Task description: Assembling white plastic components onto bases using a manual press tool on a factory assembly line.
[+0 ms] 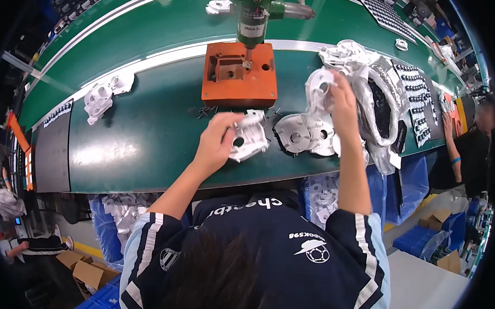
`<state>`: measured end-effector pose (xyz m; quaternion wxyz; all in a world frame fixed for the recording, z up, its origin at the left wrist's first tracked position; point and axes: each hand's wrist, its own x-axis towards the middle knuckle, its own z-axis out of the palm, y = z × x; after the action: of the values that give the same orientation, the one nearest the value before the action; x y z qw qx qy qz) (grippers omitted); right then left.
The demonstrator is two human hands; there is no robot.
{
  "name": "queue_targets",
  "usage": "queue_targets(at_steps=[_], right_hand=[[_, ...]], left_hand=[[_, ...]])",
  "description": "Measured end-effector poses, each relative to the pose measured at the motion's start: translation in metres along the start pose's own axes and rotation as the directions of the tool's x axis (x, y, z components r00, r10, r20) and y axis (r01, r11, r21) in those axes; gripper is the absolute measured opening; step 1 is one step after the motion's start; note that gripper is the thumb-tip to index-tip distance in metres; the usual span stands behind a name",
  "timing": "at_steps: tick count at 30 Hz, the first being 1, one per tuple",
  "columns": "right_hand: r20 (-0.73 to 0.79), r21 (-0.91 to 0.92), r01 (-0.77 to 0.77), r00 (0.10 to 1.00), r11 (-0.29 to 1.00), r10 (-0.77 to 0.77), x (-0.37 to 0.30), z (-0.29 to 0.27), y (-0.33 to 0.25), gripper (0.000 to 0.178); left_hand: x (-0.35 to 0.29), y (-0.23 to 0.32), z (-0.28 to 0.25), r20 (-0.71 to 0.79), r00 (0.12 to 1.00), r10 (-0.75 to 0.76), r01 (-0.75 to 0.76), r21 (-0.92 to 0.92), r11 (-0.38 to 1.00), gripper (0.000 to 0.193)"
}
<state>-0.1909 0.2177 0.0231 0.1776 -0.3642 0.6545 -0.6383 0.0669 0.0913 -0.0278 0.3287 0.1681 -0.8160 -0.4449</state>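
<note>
My left hand (217,139) is closed on the edge of a white plastic housing (252,139) with a round hole, just in front of the orange fixture block (239,92). Farther right, my right hand (344,98) grips another white plastic cover (317,94), slightly blurred, above the bench. Below that cover lie several round white covers (295,135), partly overlapping. Above the block stands a green press (255,17), its spindle reaching down to the block. Small dark pins (205,112) are scattered at the block's front corners.
White housings (102,97) lie on the left of the green bench (148,144). To the right are a pile of white parts (346,55), a clear plastic bag (383,99) and trays of small black parts (418,101). Blue bins (406,186) stand below. A co-worker's arm (452,147) is at far right.
</note>
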Motion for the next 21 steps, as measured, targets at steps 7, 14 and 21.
queue_targets(at_steps=[7,14,21], right_hand=[[0.018,0.343,-0.333,0.937,0.878,0.348,-0.031,0.06,0.017,0.037],[0.15,0.531,-0.403,0.911,0.746,0.385,-0.029,0.084,0.012,0.028],[0.216,0.719,-0.369,0.924,0.589,0.317,-0.052,0.111,-0.001,0.026]], left_hand=[[0.026,-0.006,0.026,-0.075,0.986,-0.149,0.091,-0.506,0.858,0.024],[0.041,0.003,0.037,-0.199,0.926,-0.321,0.008,-0.839,0.544,0.017],[0.038,0.029,0.06,-0.182,0.979,-0.091,-0.038,-0.602,0.798,0.038]])
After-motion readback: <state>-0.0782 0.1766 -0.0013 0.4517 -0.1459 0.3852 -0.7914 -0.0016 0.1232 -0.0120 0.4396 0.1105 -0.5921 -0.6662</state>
